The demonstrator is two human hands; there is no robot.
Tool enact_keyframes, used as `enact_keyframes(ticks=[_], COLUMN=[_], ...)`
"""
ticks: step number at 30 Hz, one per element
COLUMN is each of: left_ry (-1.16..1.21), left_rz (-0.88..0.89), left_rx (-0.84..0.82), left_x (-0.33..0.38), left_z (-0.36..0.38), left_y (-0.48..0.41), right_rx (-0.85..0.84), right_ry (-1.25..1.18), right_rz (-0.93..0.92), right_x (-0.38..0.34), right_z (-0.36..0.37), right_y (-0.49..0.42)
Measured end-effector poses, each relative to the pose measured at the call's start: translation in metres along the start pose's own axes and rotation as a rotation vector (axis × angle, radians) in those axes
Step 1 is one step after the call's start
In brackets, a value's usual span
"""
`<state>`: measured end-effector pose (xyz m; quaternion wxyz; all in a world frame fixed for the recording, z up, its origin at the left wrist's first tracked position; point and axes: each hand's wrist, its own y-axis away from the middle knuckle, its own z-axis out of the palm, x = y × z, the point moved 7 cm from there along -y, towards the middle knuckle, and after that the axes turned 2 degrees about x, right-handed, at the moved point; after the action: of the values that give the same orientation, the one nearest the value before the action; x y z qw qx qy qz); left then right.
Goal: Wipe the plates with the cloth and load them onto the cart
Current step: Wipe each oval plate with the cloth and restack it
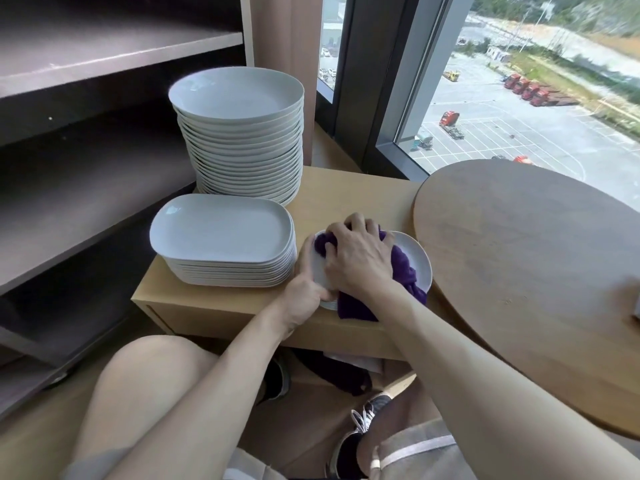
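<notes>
A small white plate [417,259] lies on the low wooden stand [346,199], on top of a short stack. My left hand [306,292] grips its near left rim. My right hand [360,258] presses a purple cloth [403,268] onto the plate, fingers curled into the fabric. The cloth hangs over the plate's near edge. To the left sits a stack of rounded rectangular white plates [221,233]. Behind it rises a tall stack of round white plates [239,98].
A dark shelf cart [86,202] with wide shelves stands at the left. A round wooden table [540,265] is close on the right. Large windows run behind the stand. My knees and shoes are below, near the stand's front.
</notes>
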<state>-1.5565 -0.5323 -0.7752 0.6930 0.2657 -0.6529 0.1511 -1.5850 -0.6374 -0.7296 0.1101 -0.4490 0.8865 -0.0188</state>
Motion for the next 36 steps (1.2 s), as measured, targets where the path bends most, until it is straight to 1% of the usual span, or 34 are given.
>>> enact_keyframes(ticks=[3, 7, 10, 16, 18, 22, 24, 28, 32, 36], left_ry=[0.032, 0.042, 0.079, 0.127, 0.101, 0.044, 0.042, 0.031, 0.024, 0.051], left_rz=[-0.023, -0.043, -0.076, -0.102, -0.106, -0.092, -0.11, -0.123, -0.111, -0.101], left_rx=[-0.016, 0.043, 0.049, 0.078, 0.076, 0.074, 0.068, 0.0, -0.02, -0.025], left_x=[-0.002, -0.003, -0.007, -0.007, -0.006, -0.003, -0.006, -0.008, -0.012, -0.014], left_z=[0.002, -0.004, -0.007, -0.011, -0.01, -0.009, -0.01, -0.009, -0.009, -0.008], left_y=[0.001, 0.005, 0.006, 0.005, 0.005, 0.001, -0.001, -0.006, -0.008, -0.009], right_rx=[-0.023, -0.061, -0.101, -0.077, -0.071, -0.029, 0.006, 0.107, 0.176, 0.212], right_ry=[-0.078, -0.102, -0.123, -0.123, -0.095, 0.066, 0.106, 0.088, 0.1, 0.073], right_rz=[-0.046, -0.132, -0.147, -0.166, -0.143, -0.078, -0.037, 0.086, 0.191, 0.208], right_x=[-0.009, -0.008, -0.006, 0.022, 0.041, 0.078, 0.087, 0.083, 0.069, 0.049], right_z=[-0.002, -0.003, -0.004, -0.017, -0.021, -0.029, -0.03, -0.027, -0.02, -0.012], right_y=[0.003, 0.012, 0.021, 0.041, 0.044, 0.038, 0.032, 0.02, 0.013, 0.008])
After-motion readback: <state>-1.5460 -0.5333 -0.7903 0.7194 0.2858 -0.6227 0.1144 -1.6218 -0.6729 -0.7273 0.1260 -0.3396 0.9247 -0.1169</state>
